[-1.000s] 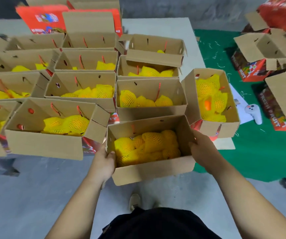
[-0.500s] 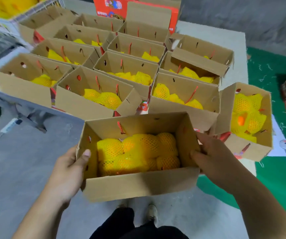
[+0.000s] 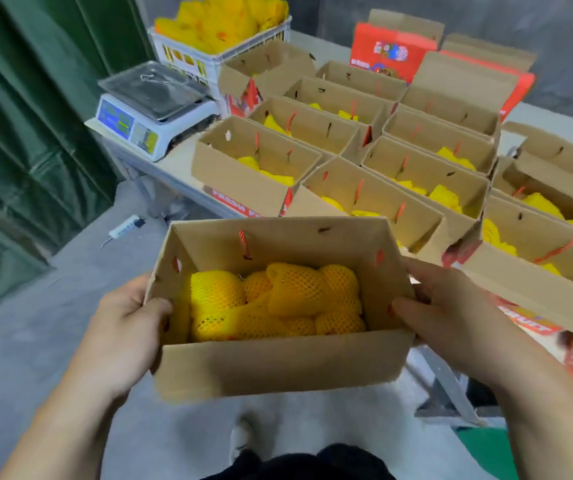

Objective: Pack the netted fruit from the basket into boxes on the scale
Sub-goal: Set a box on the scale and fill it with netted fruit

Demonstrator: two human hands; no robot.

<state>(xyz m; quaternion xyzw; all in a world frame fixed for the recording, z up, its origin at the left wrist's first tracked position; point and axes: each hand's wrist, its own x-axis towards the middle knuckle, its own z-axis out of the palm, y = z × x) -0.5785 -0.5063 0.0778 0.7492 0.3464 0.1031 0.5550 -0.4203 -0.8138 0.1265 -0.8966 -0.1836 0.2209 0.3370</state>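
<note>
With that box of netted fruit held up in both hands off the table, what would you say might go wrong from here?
1. The box is held only at its end walls by the left hand and right hand; it could sag or slip.
2. Its flaps are open, so tilting may spill the netted fruit.
3. The scale sits at the table corner; a hard landing could nudge it.

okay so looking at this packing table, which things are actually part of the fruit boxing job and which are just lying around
Part of the job:
held box of netted fruit, gripped by left hand and right hand
scale
white basket
open boxes on the table

Lying about:
power strip on the floor
green curtain
</note>
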